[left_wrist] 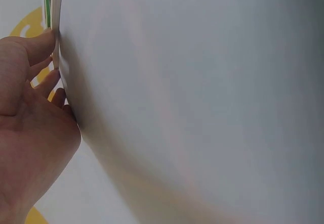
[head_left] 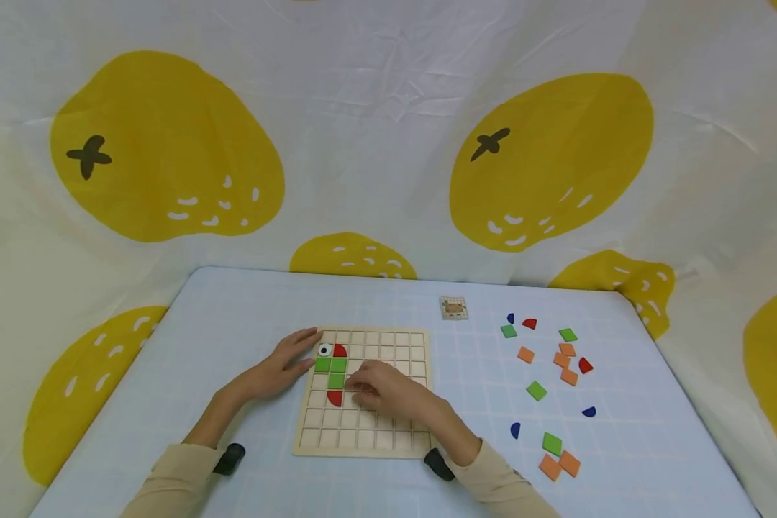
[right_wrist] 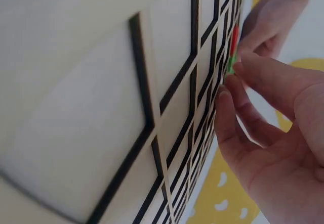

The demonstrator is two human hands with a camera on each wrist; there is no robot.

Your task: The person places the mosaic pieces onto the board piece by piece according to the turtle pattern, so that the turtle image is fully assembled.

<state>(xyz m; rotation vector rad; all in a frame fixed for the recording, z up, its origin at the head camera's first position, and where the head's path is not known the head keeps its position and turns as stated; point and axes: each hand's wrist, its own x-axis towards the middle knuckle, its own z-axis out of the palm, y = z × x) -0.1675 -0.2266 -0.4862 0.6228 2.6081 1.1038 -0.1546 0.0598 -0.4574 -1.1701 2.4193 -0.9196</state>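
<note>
A wooden grid board (head_left: 362, 439) lies on the table. At its upper left sit an eye tile (head_left: 325, 350), a red quarter-round tile (head_left: 339, 350), green square tiles (head_left: 322, 365) and a lower red tile (head_left: 334, 398). My left hand (head_left: 278, 368) rests at the board's left edge, thumb and fingers spread apart; the left wrist view shows its thumb (left_wrist: 43, 47) touching that edge. Over the board, my right hand (head_left: 385, 390) has its fingertips just right of the lowest green tile. Thumb and fingers are slightly bent close to the grid in the right wrist view, with no piece visible between them.
Loose orange squares (head_left: 550, 467), green squares (head_left: 537, 391), red pieces (head_left: 585, 365) and blue half-rounds (head_left: 515, 430) lie scattered to the right. A small picture card (head_left: 454, 308) lies behind the board. A lemon-patterned curtain (head_left: 388, 144) hangs behind the table.
</note>
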